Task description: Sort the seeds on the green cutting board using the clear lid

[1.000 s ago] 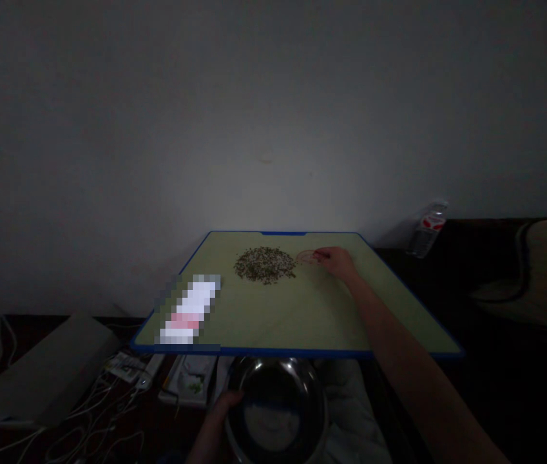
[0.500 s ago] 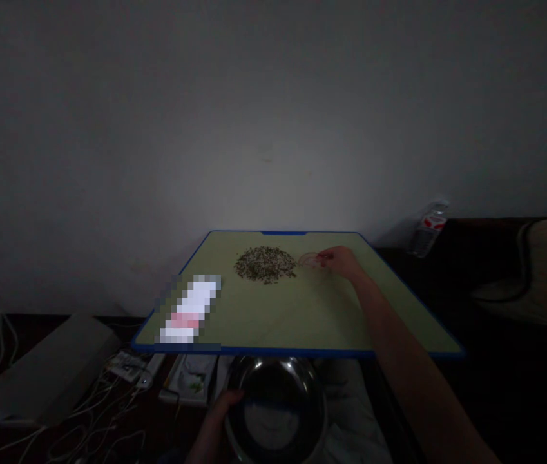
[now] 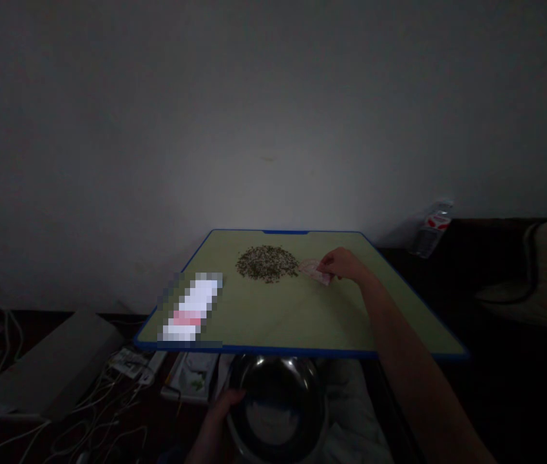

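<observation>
A metal basin (image 3: pixel 273 419) sits below the table's front edge, and my left hand (image 3: pixel 222 412) grips its left rim with the thumb over the edge. Over the table, my right hand (image 3: pixel 343 264) pinches a thin pinkish see-through piece (image 3: pixel 310 267) with a curved edge, shaped like a protractor. Its left edge meets the right side of a spread pile of small dark and pale grains or seeds (image 3: pixel 266 264). The pile lies on a pale green tabletop (image 3: pixel 273 316) with a blue border.
A blurred-out bright rectangle (image 3: pixel 193 309) lies at the table's left. A plastic bottle (image 3: pixel 432 229) leans at the right by the wall (image 3: pixel 273 129). On the floor at left are a grey box (image 3: pixel 51 367), tangled white cables (image 3: pixel 104 399) and a small white tray (image 3: pixel 191 380).
The see-through piece has turned and tilted so its pinkish face shows more, and it now meets the pile's right edge. My left hand stays on the basin. The view has shifted slightly.
</observation>
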`<state>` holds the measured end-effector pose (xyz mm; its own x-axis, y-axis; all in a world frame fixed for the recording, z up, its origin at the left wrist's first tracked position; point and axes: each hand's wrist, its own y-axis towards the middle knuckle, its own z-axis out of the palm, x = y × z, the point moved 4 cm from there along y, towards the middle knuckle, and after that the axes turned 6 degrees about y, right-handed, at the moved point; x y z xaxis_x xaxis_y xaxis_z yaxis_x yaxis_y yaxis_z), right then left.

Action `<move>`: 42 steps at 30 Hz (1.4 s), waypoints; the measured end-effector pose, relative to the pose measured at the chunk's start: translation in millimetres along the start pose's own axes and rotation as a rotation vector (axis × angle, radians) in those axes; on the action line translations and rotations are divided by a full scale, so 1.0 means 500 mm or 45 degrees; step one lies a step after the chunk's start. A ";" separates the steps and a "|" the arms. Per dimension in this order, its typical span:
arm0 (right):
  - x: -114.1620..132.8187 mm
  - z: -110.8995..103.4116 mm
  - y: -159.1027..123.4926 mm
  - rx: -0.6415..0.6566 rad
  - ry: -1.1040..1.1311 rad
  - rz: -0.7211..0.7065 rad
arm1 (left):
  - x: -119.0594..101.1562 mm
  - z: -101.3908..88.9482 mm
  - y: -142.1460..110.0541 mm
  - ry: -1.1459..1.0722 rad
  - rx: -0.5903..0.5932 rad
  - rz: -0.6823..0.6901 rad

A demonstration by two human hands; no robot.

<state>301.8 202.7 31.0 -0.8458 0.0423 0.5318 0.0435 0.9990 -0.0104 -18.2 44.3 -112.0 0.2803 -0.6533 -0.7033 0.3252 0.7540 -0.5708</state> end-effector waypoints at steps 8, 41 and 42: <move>0.017 0.015 -0.011 0.151 0.299 0.000 | -0.008 0.013 -0.010 0.024 -0.035 0.061; 0.013 0.019 -0.019 0.323 0.446 -0.017 | -0.018 0.027 -0.031 0.043 -0.035 0.025; 0.014 0.020 -0.019 0.332 0.453 -0.020 | -0.019 0.027 -0.033 0.045 -0.041 0.023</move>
<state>290.3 193.5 26.5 -0.6073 0.0648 0.7918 -0.1425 0.9716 -0.1888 -13.8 37.2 -90.4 0.2536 -0.6372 -0.7278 0.2907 0.7678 -0.5709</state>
